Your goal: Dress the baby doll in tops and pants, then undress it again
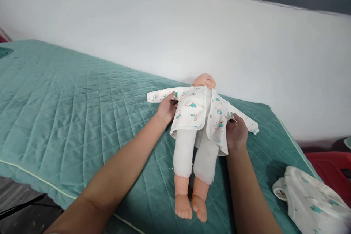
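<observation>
A baby doll (184, 153) lies on its back with its head toward the wall and its bare feet toward me. It has on a white baby jacket (189, 115) with green prints, both sleeves spread out sideways. The jacket's front hangs partly apart, and white cloth shows on the legs. My left hand (167, 109) is closed at the doll's armpit on the left, thumb on top of the sleeve, fingers hidden beneath. At the other armpit, my right hand (237, 131) grips in the same way, its fingers mostly behind the jacket.
The doll rests on a green quilted cover (109, 98) that runs along a white wall (175, 36). A folded white printed garment (315, 201) lies at the lower right. Beyond the cover's right edge stands a red chair-like object (329, 170).
</observation>
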`<state>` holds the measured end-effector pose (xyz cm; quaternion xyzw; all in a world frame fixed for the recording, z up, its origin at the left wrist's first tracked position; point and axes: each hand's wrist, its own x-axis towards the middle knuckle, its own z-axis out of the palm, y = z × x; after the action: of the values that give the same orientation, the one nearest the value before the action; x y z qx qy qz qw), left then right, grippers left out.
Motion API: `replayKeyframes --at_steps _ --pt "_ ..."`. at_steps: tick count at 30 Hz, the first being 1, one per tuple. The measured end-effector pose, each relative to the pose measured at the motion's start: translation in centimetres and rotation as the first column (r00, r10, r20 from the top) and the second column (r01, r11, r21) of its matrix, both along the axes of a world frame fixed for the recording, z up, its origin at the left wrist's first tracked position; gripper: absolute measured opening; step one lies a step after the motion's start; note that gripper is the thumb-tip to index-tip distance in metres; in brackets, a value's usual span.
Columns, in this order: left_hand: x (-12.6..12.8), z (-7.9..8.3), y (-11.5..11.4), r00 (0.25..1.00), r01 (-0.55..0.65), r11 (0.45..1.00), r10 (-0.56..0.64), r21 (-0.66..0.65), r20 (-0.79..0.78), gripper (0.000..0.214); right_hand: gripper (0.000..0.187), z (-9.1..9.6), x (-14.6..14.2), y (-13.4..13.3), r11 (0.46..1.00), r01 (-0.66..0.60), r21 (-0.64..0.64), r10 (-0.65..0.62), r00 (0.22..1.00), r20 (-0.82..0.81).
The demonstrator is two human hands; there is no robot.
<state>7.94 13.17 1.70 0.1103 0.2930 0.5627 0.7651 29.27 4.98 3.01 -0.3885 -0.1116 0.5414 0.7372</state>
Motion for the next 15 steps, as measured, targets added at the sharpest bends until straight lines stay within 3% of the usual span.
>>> replayKeyframes --at_steps 4,8,15 --pt "-2.8 0.0 1.0 0.978 -0.201 0.978 0.197 -0.059 -0.066 0.025 0.012 -0.6 1.9 -0.1 0.998 0.035 0.047 -0.032 0.998 -0.052" --pt "-5.5 0.0 1.9 0.901 -0.421 0.905 0.41 -0.058 -0.14 0.013 0.016 -1.0 3.6 -0.1 0.995 0.078 0.061 -0.072 0.993 -0.092" --pt "-6.7 -0.5 3.3 0.845 -0.522 0.852 0.508 -0.05 -0.164 0.016 0.026 -0.9 5.2 -0.6 0.992 0.114 0.048 -0.11 0.991 -0.082"
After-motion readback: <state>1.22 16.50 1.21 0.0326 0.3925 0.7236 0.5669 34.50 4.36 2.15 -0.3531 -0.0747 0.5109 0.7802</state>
